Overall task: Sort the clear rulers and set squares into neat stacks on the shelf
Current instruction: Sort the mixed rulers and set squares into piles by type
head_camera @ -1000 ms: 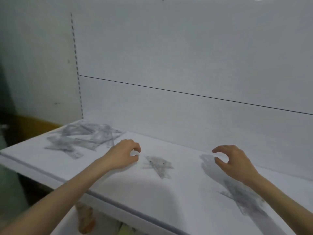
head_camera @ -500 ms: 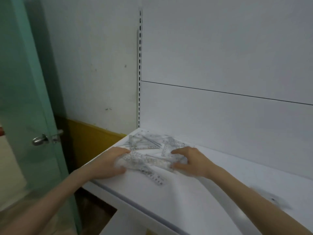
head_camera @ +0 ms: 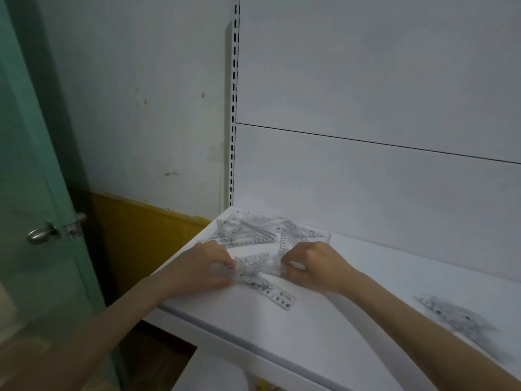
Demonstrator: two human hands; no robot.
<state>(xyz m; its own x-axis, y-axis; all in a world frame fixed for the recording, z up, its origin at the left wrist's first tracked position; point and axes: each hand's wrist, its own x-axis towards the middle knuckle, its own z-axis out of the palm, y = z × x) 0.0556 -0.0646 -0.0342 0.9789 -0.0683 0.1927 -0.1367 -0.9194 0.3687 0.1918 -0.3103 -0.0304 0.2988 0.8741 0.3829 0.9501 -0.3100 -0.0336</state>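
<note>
Dim, flat, greyish light spreading evenly. Faint soft shadow lying on shelf [head_camera: 324, 342] beside right forearm [head_camera: 408, 314]. Blur smearing left hand [head_camera: 203, 268], right hand [head_camera: 313, 263], rulers [head_camera: 253, 266] between; stack [head_camera: 456, 317] near right smudging worst. Wide lens tilting door [head_camera: 33, 165] at left edge.

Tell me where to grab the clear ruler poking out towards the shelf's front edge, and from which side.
Probably its free numbered end: the ruler lies flat on the shelf, and its other end runs into the bundle that the left hand and right hand hold. Come from the front edge, pinching its long sides.
</note>
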